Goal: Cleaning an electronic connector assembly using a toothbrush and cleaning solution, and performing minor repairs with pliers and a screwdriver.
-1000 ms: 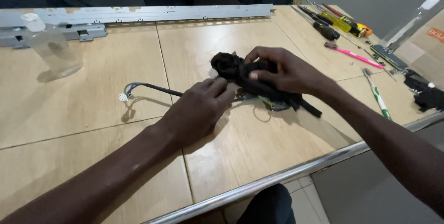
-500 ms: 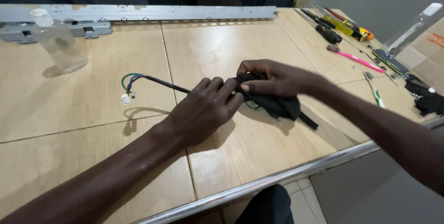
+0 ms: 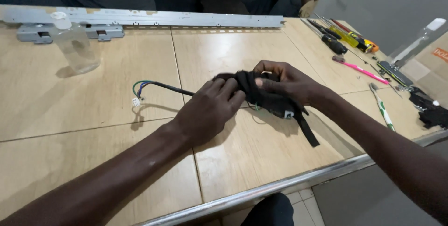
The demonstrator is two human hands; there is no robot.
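Head view, only one avail. We see a pale wood-laminate table (image 3: 93, 114) w/ a metal front edge. Near its centre lies a black fabric-wrapped cable bundle (image 3: 268, 100), both hands on it.

Left hand (image 3: 207, 111): palm down, fingers curled over the bundle's left end, gripping it where a thin black cable (image 3: 172, 88) exits. That cable runs left across the table to loose green/blue wires and a small white plug connector (image 3: 136, 101), which sits just above the surface and casts a shadow below it.

Right hand (image 3: 287, 81): closed over the bundle from the far side, thumb and fingertips pinching the black wrap at top. A loose black strap end (image 3: 308, 132) trails from the bundle toward the table's front edge.

Surroundings:
- Far edge: long grey perforated metal rail (image 3: 163, 18) w/ bracket at left.
- Clear plastic bottle w/ white cap (image 3: 74, 44), upright, just in front of the rail, well apart from the hands.
- Right side: black- and yellow-handled screwdrivers (image 3: 345, 37), a pink-handled tool (image 3: 361, 71), a green-and-white toothbrush (image 3: 381, 107).
- Far right edge: black parts (image 3: 429, 109), detail unclear.
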